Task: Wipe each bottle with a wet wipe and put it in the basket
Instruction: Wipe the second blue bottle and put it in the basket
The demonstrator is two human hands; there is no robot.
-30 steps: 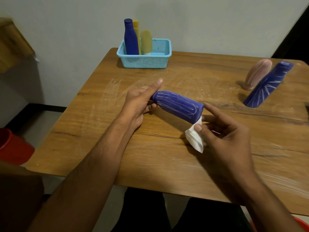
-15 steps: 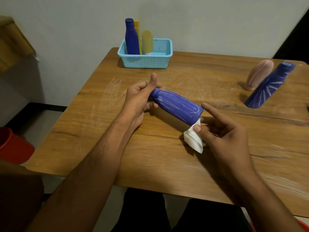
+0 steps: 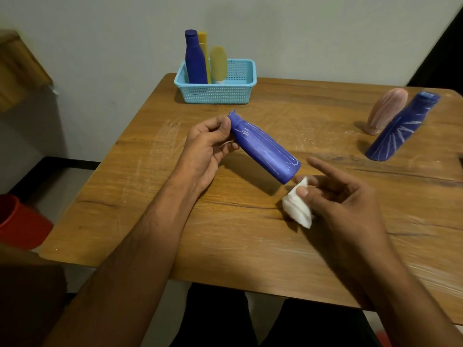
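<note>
Holding the blue bottle (image 3: 264,149) by its cap end, the left hand (image 3: 205,149) pinches the neck between thumb and fingers; the body slants down to the right, clear of the table (image 3: 250,246). The right hand (image 3: 335,196) grips a crumpled white wipe (image 3: 298,206) between thumb and middle fingers, index finger extended, just beside the bottle's base; whether wipe and base touch cannot be told.

White streaks remain along the bottle's side, so wiping appears unfinished. The basket (image 3: 218,92) at the far edge holds three upright bottles. Two streaked bottles, one pink (image 3: 387,108) and one blue (image 3: 400,128), stand at the far right, well apart from the hands.

Assessment: the bottle looks like rigid, light plastic, smooth and probably slick where damp. A pinch at the neck lets the base swing. A firmer hold around mid-body would suit the transfer to the basket. Breakage risk seems low; slipping is the main concern.
</note>
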